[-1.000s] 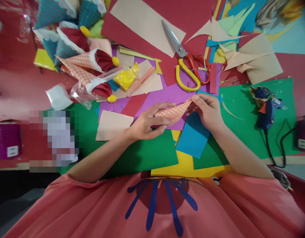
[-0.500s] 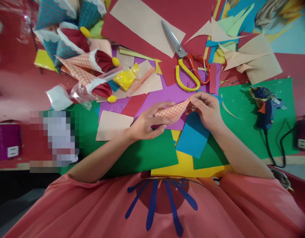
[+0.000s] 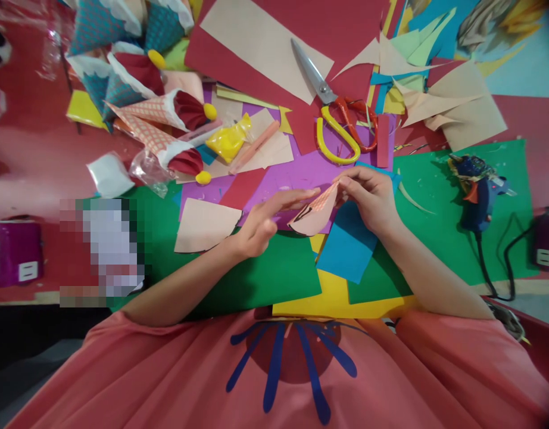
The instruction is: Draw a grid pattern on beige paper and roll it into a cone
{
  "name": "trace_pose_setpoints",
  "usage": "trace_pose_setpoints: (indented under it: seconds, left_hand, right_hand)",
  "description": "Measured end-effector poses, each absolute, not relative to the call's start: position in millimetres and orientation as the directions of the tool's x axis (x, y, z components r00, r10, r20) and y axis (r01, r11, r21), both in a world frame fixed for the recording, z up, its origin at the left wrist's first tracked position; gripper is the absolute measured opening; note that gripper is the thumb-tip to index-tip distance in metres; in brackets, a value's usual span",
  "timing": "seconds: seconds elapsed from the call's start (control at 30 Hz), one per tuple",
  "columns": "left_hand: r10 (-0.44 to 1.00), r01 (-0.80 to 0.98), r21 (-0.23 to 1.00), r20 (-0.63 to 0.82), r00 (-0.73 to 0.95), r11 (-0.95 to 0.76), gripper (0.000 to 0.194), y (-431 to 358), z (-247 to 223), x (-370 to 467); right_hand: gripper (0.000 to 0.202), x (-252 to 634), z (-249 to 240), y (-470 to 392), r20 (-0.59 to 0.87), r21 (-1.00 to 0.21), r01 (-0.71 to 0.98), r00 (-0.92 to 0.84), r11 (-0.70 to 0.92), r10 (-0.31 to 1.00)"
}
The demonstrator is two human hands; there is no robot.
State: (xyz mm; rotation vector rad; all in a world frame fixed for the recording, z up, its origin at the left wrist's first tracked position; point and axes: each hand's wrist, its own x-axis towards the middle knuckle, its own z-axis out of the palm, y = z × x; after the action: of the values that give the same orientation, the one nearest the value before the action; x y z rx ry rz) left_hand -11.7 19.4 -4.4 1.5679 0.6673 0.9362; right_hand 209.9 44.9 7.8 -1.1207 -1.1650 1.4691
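Note:
Between my hands is a checked orange-and-cream paper piece [image 3: 318, 213], curled toward a cone, its plain pinkish inner side showing with a dark line along the edge. My right hand [image 3: 368, 196] pinches its pointed tip between thumb and fingers. Fingers stretched out, my left hand [image 3: 265, 220] is at the piece's far side; whether the fingertips touch it I cannot tell. Just left of that hand lies a beige fan-shaped paper [image 3: 205, 226] with a dark outline. A blue paper rectangle [image 3: 348, 241] rests under my right hand.
Large scissors [image 3: 330, 110] lie beyond my hands. A hot glue gun [image 3: 477, 202] with a black cord sits at right on green sheets [image 3: 435, 256]. Finished paper cones [image 3: 144, 113] are heaped at upper left, near a yellow plastic packet [image 3: 230, 140]. Paper offcuts [image 3: 435, 101] lie upper right.
My left hand has loosened its hold and its fingers have straightened. The checked piece has opened out, baring its plain inside. My right hand keeps its pinch at the tip.

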Motion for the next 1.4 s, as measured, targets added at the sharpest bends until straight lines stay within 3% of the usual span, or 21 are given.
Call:
trace_pose_setpoints:
  seconds: [0.07, 0.17, 0.3, 0.4, 0.53, 0.8, 1.13, 1.23, 1.4]
  left_hand:
    - [0.880, -0.180, 0.982, 0.031, 0.473, 0.063, 0.040, 19, -1, -6]
    - [0.824, -0.160, 0.921, -0.227, 0.519, 0.354, 0.035, 20, 3, 2]
    - [0.603, -0.238, 0.727, -0.291, 0.743, 0.644, 0.052, 20, 4, 10]
    - [0.502, -0.254, 0.603, -0.284, 0.817, 0.756, 0.059, 18, 5, 11]
    - [0.502, -0.283, 0.555, -0.293, 0.814, 0.782, 0.057, 17, 5, 9]
    - [0.490, -0.279, 0.516, -0.333, 0.806, 0.810, 0.033, 16, 4, 9]
    - [0.469, -0.219, 0.563, -0.348, 0.812, 0.797, 0.034, 12, 4, 9]
    - [0.604, -0.286, 0.654, -0.329, 0.725, 0.700, 0.031, 13, 1, 9]
    - [0.908, -0.407, 0.832, -0.244, 0.342, 0.377, 0.030, 20, 6, 9]
  right_hand:
    - [0.029, 207, 12, 42, -0.097, -0.991, -0.069, -0.177, -0.110, 0.979]
    - [0.029, 202, 18, 38, -0.091, -0.995, -0.026, -0.216, -0.099, 0.972]
    - [0.026, 198, 21, 36, -0.060, -0.998, 0.013, -0.232, -0.058, 0.971]
    - [0.027, 197, 22, 36, -0.082, -0.997, 0.017, -0.240, -0.081, 0.967]
    - [0.029, 197, 21, 35, -0.102, -0.995, 0.017, -0.245, -0.101, 0.964]
    - [0.030, 200, 18, 34, -0.141, -0.987, -0.032, -0.317, -0.159, 0.938]
    - [0.030, 198, 15, 35, -0.174, -0.982, -0.004, -0.351, -0.187, 0.920]
    - [0.033, 198, 17, 34, -0.127, -0.990, -0.015, -0.304, -0.138, 0.944]
    - [0.052, 194, 18, 28, -0.063, -0.997, -0.030, -0.328, -0.077, 0.943]
